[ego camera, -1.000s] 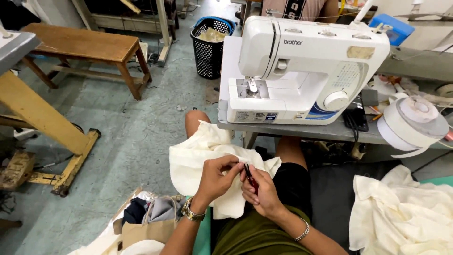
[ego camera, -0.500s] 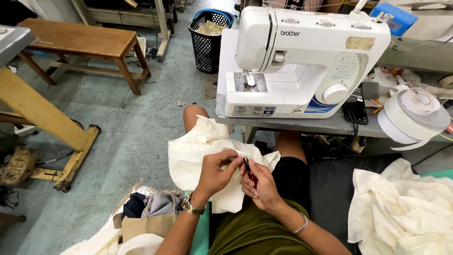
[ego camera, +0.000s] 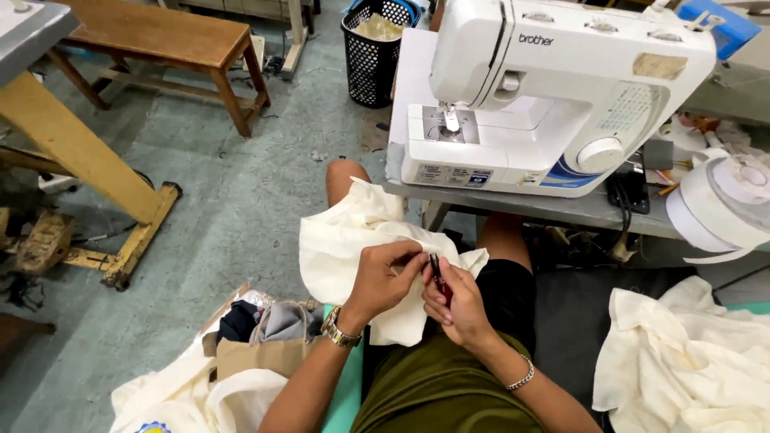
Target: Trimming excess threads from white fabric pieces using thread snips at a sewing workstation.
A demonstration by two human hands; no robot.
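Little has shifted since the earlier frames: both hands remain together over the lap. At twelve o'clock a white sewing machine (ego camera: 553,96) sits on the worktop (ego camera: 561,210). Below it, cream cloth (ego camera: 353,248) drapes the knees. Left hand (ego camera: 383,277) pinches a fold; right hand (ego camera: 455,303) is closed around small red-handled snips (ego camera: 438,277). Blades that close to fingers could nick skin or fabric.

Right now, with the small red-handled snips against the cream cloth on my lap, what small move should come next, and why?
Probably close the small red-handled snips on the bit the left hand pinches up from the cream cloth. The right hand holds the dark blades right at those fingertips, so snip gently, clear of the fingers.
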